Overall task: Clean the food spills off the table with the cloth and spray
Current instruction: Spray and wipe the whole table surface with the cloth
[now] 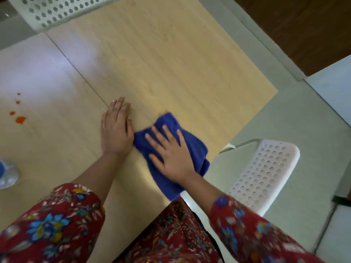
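Note:
A blue cloth (191,147) lies crumpled near the right edge of the light wooden table (161,63). My right hand (169,154) presses flat on top of it, fingers spread. Just to its left, my left hand (115,130) rests palm down on the bare wood with fingers together, touching the cloth's edge. Orange-red food spills (20,119) dot the table at the far left, well away from the cloth. A clear spray bottle with a blue top (6,174) shows partly at the left edge.
A white perforated chair (264,179) stands to the right of the table corner. Another white perforated chair back (57,10) is at the far side. A seam (76,69) runs diagonally across the tabletop. Grey floor lies to the right.

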